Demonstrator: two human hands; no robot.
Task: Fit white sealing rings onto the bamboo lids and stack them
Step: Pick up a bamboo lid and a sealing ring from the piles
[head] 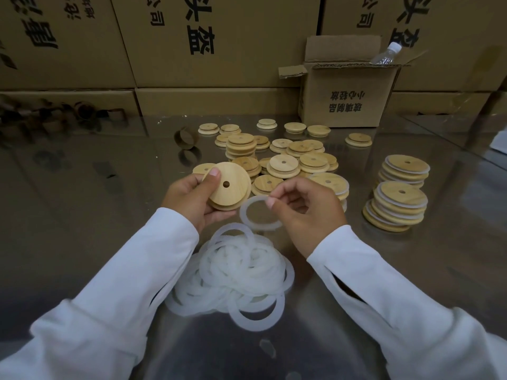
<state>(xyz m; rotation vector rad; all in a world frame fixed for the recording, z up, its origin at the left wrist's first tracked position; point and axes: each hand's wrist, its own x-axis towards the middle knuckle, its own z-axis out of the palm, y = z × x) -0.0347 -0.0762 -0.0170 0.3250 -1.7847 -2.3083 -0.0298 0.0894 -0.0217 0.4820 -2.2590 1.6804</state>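
My left hand (189,198) grips a round bamboo lid (229,187) with a small centre hole, tilted toward me above the table. Just to its right, my right hand (307,209) pinches one white sealing ring (248,218) by its upper edge; the ring hangs beside the lid without being on it. A heap of several loose white rings (241,272) lies on the table below both hands. Bare bamboo lids (282,160) lie scattered and piled behind my hands. Two stacks of ringed lids (397,204) stand at the right.
The table is shiny metal (82,215). An open small cardboard box (348,97) with a plastic bottle (384,54) stands at the back right. Large cartons (192,50) form a wall behind. A brown tape core (186,137) and several more sit at the back left.
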